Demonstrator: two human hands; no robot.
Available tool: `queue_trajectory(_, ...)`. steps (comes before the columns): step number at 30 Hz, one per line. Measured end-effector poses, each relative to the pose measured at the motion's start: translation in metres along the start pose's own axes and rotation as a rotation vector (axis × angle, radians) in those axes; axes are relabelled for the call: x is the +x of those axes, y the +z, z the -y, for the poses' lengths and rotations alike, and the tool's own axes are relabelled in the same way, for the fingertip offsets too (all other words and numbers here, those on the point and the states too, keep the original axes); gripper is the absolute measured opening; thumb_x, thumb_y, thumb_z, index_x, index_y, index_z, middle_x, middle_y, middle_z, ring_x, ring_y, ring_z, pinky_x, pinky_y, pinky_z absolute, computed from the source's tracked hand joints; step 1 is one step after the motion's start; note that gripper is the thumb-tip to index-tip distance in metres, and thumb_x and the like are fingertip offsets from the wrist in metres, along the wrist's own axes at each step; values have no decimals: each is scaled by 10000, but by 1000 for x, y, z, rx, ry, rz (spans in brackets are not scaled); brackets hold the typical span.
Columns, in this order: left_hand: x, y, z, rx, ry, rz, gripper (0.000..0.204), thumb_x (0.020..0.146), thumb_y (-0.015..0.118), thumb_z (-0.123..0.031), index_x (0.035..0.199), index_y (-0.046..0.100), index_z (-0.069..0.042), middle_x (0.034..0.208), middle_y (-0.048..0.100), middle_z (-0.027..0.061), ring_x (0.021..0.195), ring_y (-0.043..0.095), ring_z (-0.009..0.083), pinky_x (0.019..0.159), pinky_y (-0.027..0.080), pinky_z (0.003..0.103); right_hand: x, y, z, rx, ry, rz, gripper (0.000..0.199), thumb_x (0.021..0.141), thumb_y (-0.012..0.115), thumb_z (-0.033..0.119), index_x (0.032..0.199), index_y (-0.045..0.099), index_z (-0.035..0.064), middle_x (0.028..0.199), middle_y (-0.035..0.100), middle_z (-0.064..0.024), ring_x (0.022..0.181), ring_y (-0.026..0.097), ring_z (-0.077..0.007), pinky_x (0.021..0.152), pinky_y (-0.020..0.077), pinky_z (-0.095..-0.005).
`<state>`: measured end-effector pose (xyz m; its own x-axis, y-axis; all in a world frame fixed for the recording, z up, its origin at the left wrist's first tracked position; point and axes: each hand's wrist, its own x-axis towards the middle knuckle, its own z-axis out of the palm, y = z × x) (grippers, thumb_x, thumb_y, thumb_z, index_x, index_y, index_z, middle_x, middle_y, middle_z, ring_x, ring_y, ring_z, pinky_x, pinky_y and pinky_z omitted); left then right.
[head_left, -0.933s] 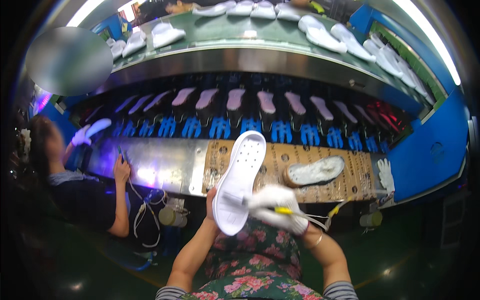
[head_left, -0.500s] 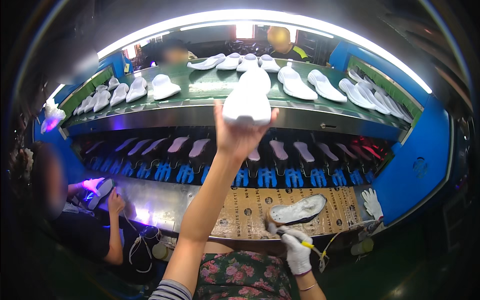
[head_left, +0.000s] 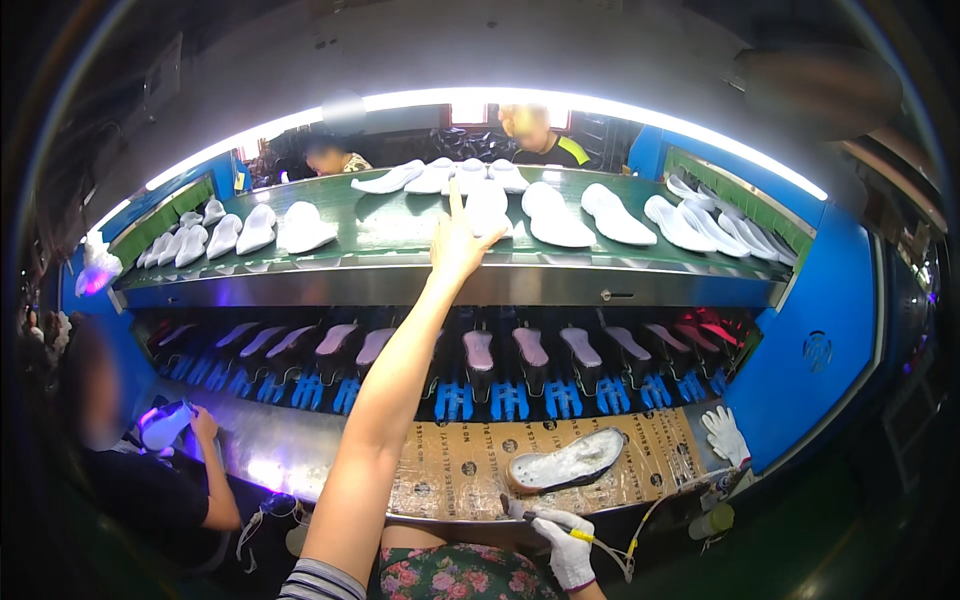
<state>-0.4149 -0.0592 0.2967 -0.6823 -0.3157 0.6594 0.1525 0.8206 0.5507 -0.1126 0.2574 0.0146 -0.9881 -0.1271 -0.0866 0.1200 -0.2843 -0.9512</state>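
Observation:
My bare left hand (head_left: 462, 243) reaches up to the edge of the green conveyor belt (head_left: 385, 222). Its index finger points up and its thumb is spread, beside a white shoe sole (head_left: 487, 208) lying on the belt. Whether the fingers still touch that sole, I cannot tell. In a white glove, my right hand (head_left: 566, 545) grips a brush (head_left: 516, 508) fed by a thin hose with yellow fittings. Just above the brush, a shoe upper (head_left: 567, 460) lies bottom up on printed cardboard (head_left: 430, 450); its underside is whitish and its edge tan and dark.
More white soles (head_left: 556, 217) stand along the belt. Below it, pink-topped pieces (head_left: 478, 352) hang in a row over blue clamps (head_left: 453, 400). A spare glove (head_left: 725, 437) lies at the right. At the left, a co-worker's hand (head_left: 204, 424) is by a sole. Two people sit beyond the belt.
The white sole has gone from my raised left palm onto the belt, and my fingers have spread. My right hand has drawn the brush down and left, away from the shoe upper.

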Motion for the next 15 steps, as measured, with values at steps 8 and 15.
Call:
queue_trajectory(8,31,-16,67,246,46,-250,1224,817,787,-677,1710,153,-129,1487,467,375,1377,446,533,1164,336,629,12,2,-15,90,42,-109,202,863,783,-62,1064,792,-53,1003,795,-122,898,745,-175,828,599,-288)
queue_trajectory(15,-10,-189,203,908,-43,-317,366,826,811,-309,1101,767,-72,1116,745,157,1143,644,386,1026,452,562,22,11,-45,141,79,-87,253,858,775,-68,1111,773,-66,1041,791,-156,843,741,-186,724,587,-279)
